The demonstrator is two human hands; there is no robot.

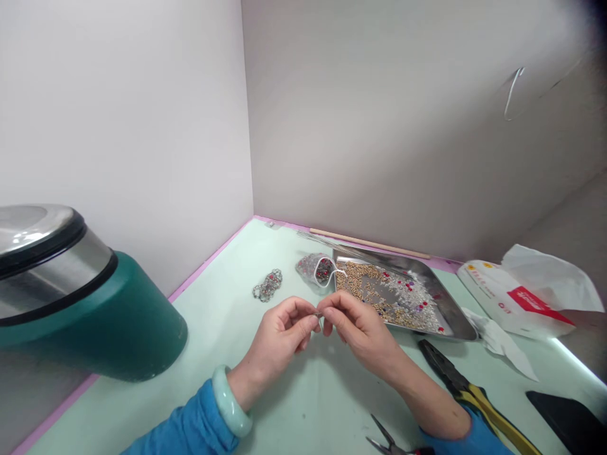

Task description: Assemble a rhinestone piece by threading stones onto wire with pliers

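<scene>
"What are you holding?"

"A thin wire (pixel 320 322), as far as I can make out; most of it is hidden. My left hand (pixel 284 325) pinches it between thumb and forefinger, and my right hand (pixel 353 320) pinches it from the other side, so close that the fingertips almost meet."

"And where is it?"

"In front of me, over the table (pixel 294 411), near the left end of the metal tray (pixel 458 321). I can't tell whether either hand rests on the tabletop."

"What's in the tray?"

"Gold beads (pixel 349 279) mostly to the left and clear beads (pixel 423 311) to the right, with red and blue ones scattered among them. A mesh bag (pixel 306 268) lies just beside it, mouth towards the tray, something red and dark showing inside. Further left, apart from the bag, there's a small heap of beaded chain (pixel 269 286)."

"Any tools close by?"

"Two. The big pliers (pixel 478 401) with yellow and black handles lie to the right of my right forearm. The small pliers (pixel 386 439) are nearer to me, tips parted, partly cut off by the bottom edge of my view."

"And on your far left?"

"A green bottle (pixel 118 316) with a steel top."
</scene>
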